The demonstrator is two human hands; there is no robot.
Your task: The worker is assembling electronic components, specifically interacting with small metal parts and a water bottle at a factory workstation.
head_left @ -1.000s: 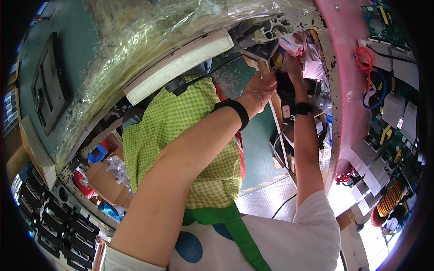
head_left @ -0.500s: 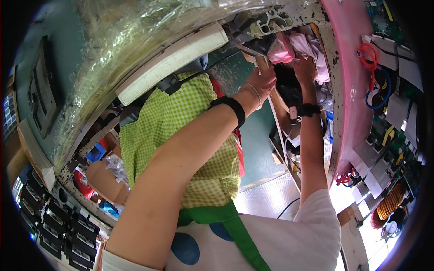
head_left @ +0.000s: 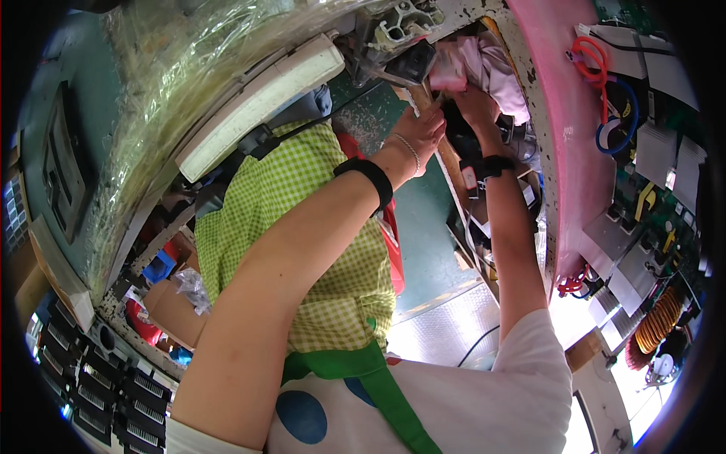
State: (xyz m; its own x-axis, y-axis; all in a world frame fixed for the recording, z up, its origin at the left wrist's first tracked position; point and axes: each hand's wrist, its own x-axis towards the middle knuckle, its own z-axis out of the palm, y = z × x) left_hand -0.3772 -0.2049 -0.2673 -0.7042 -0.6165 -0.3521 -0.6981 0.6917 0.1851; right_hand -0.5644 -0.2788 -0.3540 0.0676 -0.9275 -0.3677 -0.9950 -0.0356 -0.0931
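Observation:
My left hand (head_left: pixel 418 141) is closed over the wooden edge (head_left: pixel 451 168) of an open compartment under the bench, its fingers curled against the wood. My right hand (head_left: pixel 476 112) reaches down into that compartment, beside a pink cloth bundle (head_left: pixel 449 69) and a paler pink cloth (head_left: pixel 490 72). The right fingertips are hidden among dark contents, so I cannot make out whether they hold anything. Black bands circle both wrists. A green checked apron (head_left: pixel 291 181) covers my lap, between the left forearm and the bench.
Clear plastic film covers the bench top (head_left: pixel 174 91) ahead, with a long white lamp housing (head_left: pixel 261 106) along its edge. Circuit boards and a red cable loop (head_left: pixel 591 57) lie to the right on a pink mat (head_left: pixel 560 136). A cardboard box (head_left: pixel 175 309) stands lower left.
The view has shifted, so the scene sits further left and higher. My right hand has moved slightly left inside the compartment and its wrist is more bent. The left hand stays at the wooden edge.

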